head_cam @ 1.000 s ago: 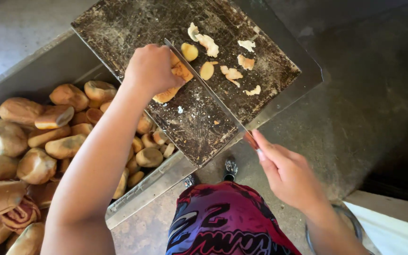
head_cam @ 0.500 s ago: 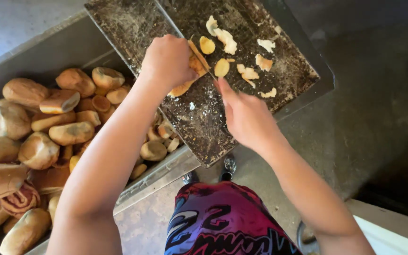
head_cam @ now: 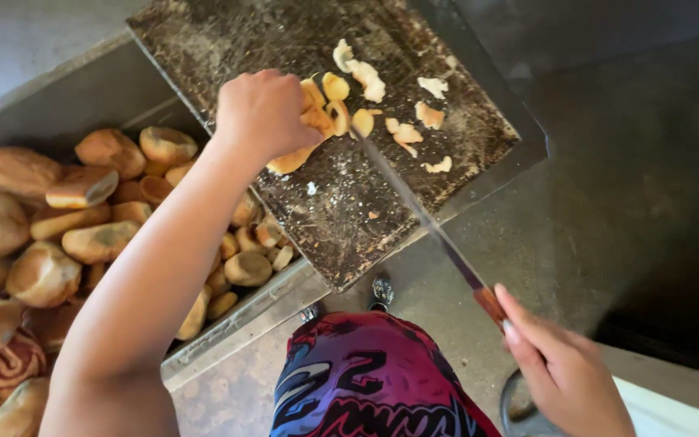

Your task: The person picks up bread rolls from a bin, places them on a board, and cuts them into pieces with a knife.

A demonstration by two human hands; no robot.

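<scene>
Head view: looking straight down on two bare hands at work over a worn cutting surface.
Left hand (head_cam: 264, 113): fingers curled shut around a bread roll (head_cam: 305, 133), pressing it onto the board at about 11 o'clock from the frame centre.
Bread roll: pale golden, partly hidden under the left hand; its cut pieces fan out at the hand's 2 o'clock side, touching the blade tip.
Right hand (head_cam: 564, 372): at 5 o'clock in the frame, fingers wrapped around the reddish-brown handle of a long knife (head_cam: 418, 210), with the forefinger lying along the handle.
Long knife: thin blade running diagonally from the right hand up toward 11 o'clock, its far end meeting the roll just beside the left hand.
Cutting board (head_cam: 317, 48): dark, scratched and crumb-dusted, lying tilted across the corner of the metal tray.
Bread scraps (head_cam: 430, 113): small pale slices and crust bits scattered on the board at 1 to 2 o'clock of the left hand, apart from the roll.
Metal tray (head_cam: 66, 89): grey, at 9 o'clock, its rim running under the board.
Piled rolls (head_cam: 82, 210): many brown rolls heaped in the tray, beneath the left forearm.
Patterned garment (head_cam: 366, 380): red, blue and black, at 6 o'clock.
</scene>
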